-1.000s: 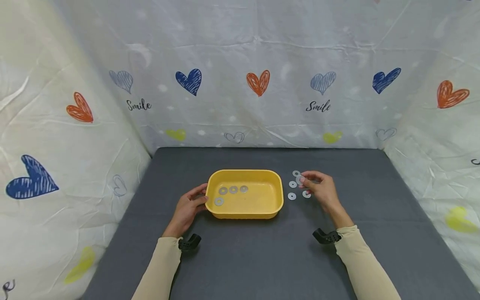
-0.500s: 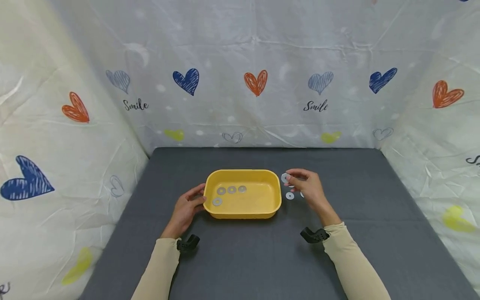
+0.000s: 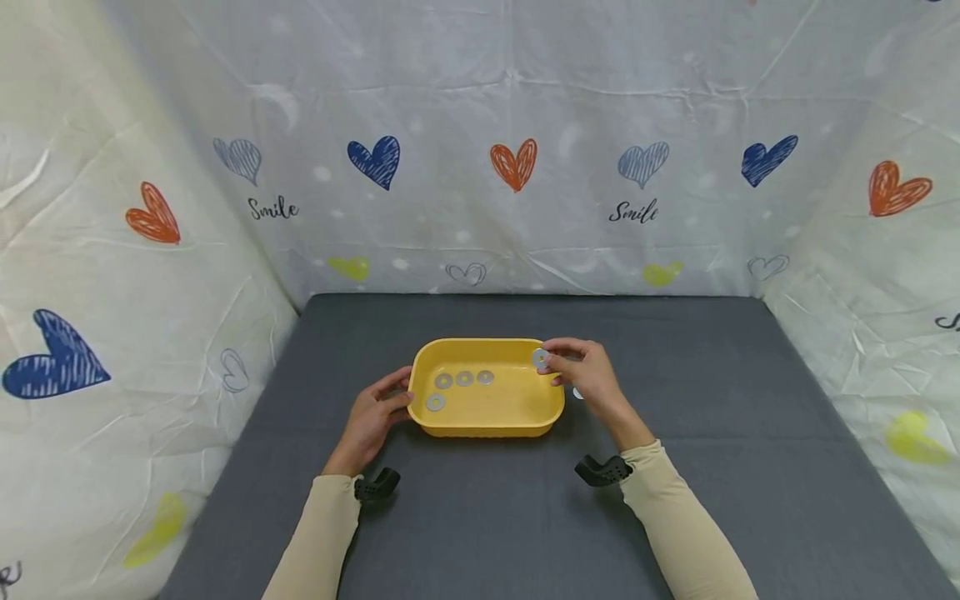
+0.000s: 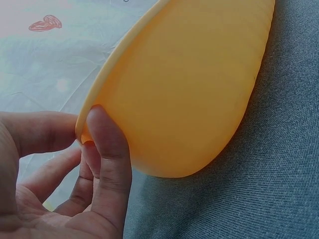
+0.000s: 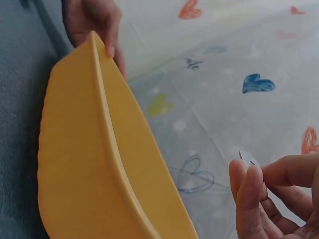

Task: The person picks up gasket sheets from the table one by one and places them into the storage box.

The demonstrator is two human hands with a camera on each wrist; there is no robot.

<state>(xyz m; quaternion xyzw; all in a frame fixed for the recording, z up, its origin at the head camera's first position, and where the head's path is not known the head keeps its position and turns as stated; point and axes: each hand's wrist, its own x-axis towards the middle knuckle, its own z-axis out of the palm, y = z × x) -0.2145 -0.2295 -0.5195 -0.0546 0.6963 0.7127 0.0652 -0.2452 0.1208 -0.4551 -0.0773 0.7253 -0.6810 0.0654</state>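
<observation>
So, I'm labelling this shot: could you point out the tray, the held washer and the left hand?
Tray (image 3: pixel 486 432): head view, on the outside of its near wall.
Held washer (image 3: pixel 536 360): head view, on its face, left of the hole.
Left hand (image 3: pixel 367 425): head view, on its middle.

Over there I see long, close-fitting cream sleeves (image 3: pixel 313 537), and at each cuff (image 3: pixel 643 455) a bent black wrist piece (image 3: pixel 377 485).

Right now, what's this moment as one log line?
left hand: grips tray | right hand: pinches washer above tray's right end | in tray: four washers | on table: another washer, partly hidden
</observation>
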